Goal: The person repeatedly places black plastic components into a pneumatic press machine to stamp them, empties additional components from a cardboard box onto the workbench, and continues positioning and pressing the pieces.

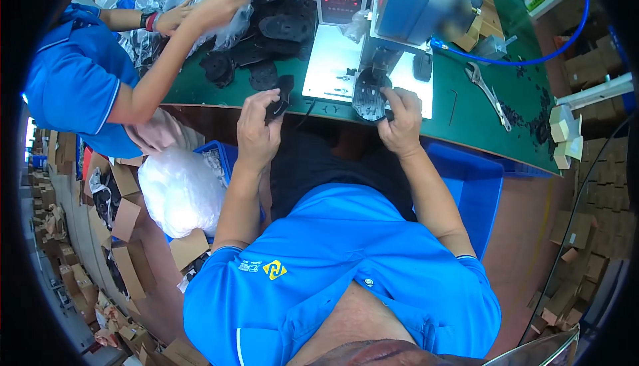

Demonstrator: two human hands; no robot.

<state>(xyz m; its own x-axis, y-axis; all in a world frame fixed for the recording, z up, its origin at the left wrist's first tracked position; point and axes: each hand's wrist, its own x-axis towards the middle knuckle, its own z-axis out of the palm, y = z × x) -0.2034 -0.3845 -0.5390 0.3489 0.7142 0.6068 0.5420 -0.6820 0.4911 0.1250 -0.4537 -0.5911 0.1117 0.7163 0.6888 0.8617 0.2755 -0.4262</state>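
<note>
My left hand (pixel 258 129) is closed on a curved black plastic part (pixel 284 93), held up at the table's front edge. My right hand (pixel 403 121) pinches the near side of a second black plastic part (pixel 368 99), an oblong with ridges. That second part sits under the head of a bench press machine (pixel 406 13), on its white base plate (pixel 326 73). Left of the machine, a heap of similar black parts (pixel 283 26) lies on the green table (pixel 200 89). Part of what my right fingertips touch is hidden.
A control box (pixel 343 0) with a red display stands by the press. To the right lie an adjustable wrench (pixel 489 96), a hex key (pixel 454 107) and black scraps (pixel 532 116). A co-worker (pixel 86 79) handles clear bags at left. Blue bins (pixel 466 179) stand below the table.
</note>
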